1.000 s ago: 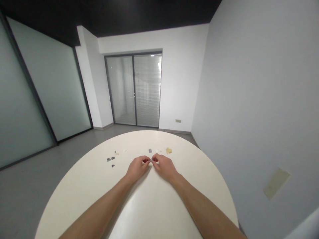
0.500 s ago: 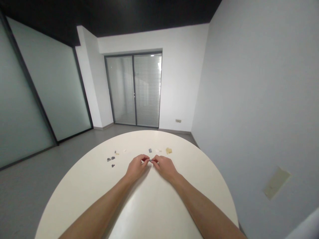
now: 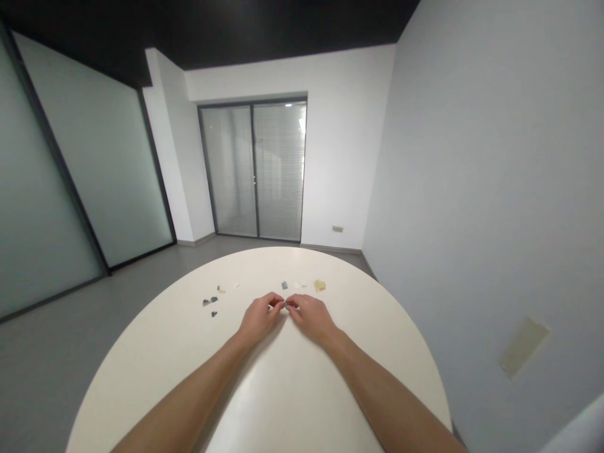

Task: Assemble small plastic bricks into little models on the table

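Observation:
Fingertips meet over the middle of the round white table [image 3: 264, 402]. My left hand [image 3: 259, 318] is closed in a pinch, and my right hand [image 3: 311, 314] pinches from the other side. Between them sits a tiny grey piece [image 3: 285, 304], mostly hidden by the fingers; its kind is too small to make out. Just beyond the fingertips lies a small blue-grey piece [image 3: 284, 285]. A yellowish piece [image 3: 319, 285] rests beyond my right hand, with small whitish bits [image 3: 298, 285] beside it.
Left of my left hand lie several small dark grey pieces [image 3: 214, 299] and a thin tan piece [image 3: 221, 291]. A tiny white bit [image 3: 236, 285] is farther right. Past the table stand glass doors [image 3: 255, 170]; a grey wall [image 3: 472, 189] runs along the right.
My fingertips have shifted very slightly around the tiny grey piece. The other pieces lie where they were.

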### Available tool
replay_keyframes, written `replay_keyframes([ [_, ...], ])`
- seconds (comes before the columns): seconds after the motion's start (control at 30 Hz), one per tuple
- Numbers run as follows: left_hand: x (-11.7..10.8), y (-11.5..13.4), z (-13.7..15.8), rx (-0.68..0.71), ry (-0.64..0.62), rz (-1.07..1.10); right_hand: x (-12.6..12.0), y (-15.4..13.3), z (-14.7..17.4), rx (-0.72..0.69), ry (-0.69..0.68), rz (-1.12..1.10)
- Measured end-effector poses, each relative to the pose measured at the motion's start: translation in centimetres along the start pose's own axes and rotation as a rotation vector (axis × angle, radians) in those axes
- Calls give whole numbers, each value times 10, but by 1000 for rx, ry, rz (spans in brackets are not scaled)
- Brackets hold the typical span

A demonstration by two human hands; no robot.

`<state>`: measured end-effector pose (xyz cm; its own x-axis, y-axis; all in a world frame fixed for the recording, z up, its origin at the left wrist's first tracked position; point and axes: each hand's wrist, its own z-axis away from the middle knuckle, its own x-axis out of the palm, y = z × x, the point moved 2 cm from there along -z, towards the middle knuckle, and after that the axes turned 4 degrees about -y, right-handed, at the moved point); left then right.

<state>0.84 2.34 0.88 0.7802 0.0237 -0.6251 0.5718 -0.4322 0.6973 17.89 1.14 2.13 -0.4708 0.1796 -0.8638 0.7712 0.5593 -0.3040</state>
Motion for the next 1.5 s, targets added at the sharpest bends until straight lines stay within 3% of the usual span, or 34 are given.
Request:
replay_keyframes([
  [0.4, 0, 4, 2, 55, -65, 76, -3, -2, 1, 20, -9, -3],
  [0.83, 1, 2, 1, -3, -2, -10, 0, 0, -1, -16, 0, -23],
  [1.5, -1, 1, 1, -22, -18, -34, -1, -1, 1, 2, 16, -68],
])
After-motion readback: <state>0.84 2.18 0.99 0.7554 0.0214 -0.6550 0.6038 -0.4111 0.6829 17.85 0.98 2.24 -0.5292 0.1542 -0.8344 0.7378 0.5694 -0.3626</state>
